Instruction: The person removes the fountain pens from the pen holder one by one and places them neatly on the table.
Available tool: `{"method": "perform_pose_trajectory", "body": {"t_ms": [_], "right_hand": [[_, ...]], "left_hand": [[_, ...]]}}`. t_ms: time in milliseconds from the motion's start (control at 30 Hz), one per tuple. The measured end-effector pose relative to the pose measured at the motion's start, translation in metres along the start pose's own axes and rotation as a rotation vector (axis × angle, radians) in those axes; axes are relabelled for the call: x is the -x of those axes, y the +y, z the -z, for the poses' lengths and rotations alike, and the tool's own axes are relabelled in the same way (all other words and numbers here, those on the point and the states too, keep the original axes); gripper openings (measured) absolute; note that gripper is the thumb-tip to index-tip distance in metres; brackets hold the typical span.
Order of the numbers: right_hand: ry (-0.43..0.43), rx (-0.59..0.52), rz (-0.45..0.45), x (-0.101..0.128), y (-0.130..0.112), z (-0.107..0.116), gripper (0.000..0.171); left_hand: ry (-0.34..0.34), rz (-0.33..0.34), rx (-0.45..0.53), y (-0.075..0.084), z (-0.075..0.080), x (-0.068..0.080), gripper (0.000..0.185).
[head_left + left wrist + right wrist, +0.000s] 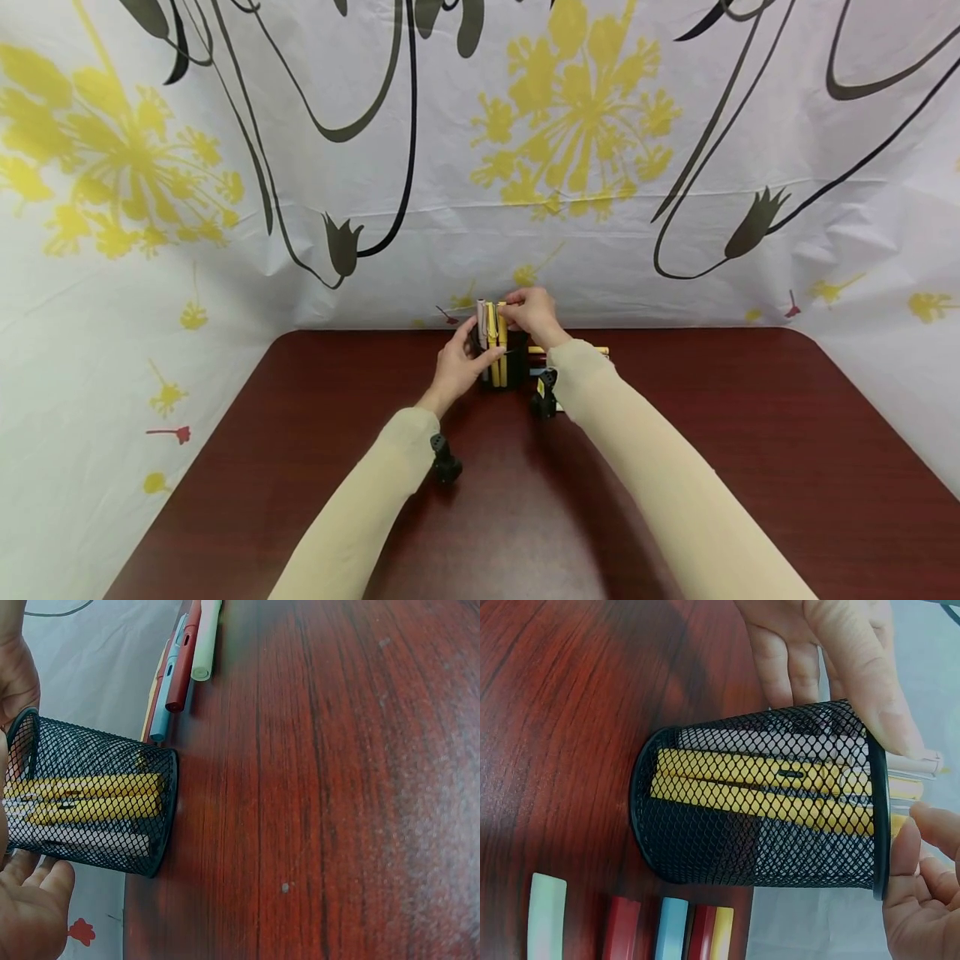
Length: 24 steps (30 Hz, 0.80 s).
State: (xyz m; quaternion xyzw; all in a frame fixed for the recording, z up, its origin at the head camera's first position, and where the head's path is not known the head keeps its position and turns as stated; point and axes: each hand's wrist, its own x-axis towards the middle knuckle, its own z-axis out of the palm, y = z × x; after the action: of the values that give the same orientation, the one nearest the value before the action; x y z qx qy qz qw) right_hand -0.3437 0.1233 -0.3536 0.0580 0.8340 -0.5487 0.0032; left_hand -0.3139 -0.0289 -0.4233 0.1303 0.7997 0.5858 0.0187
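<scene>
Bright, even light, soft shadows under the arms, sheen on the table (750,433), wide-angle bending at edges.

Both arms wear close-fitting pale beige sleeves (660,483) reaching to the wrists; left hand (459,367) and right hand (531,315) are bare. A small black camera mount (446,460) sits strapped under each wrist.
</scene>
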Motion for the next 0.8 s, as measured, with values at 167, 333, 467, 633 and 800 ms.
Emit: {"method": "perform_pose_trajectory", "body": {"t_ms": [167, 333, 467, 633, 800], "right_hand": [[0.019, 0.013, -0.015, -0.001, -0.002, -0.002, 0.026], [0.043, 0.042, -0.018, -0.002, -0.003, -0.003, 0.022], [0.056, 0.070, -0.005, -0.001, -0.002, -0.003, 0.020], [0.050, 0.080, 0.036, 0.003, 0.001, -0.002, 0.020], [0.042, 0.062, 0.103, 0.010, 0.005, 0.000, 0.021]], "left_hand": [[0.004, 0.005, -0.022, 0.001, 0.001, 0.001, 0.080], [0.007, -0.001, -0.019, 0.003, 0.001, 0.001, 0.080], [0.011, -0.006, -0.019, 0.002, 0.001, 0.001, 0.079], [0.014, 0.002, -0.012, 0.001, 0.000, 0.001, 0.081], [0.026, -0.009, -0.035, 0.001, 0.000, 0.001, 0.079]]}}
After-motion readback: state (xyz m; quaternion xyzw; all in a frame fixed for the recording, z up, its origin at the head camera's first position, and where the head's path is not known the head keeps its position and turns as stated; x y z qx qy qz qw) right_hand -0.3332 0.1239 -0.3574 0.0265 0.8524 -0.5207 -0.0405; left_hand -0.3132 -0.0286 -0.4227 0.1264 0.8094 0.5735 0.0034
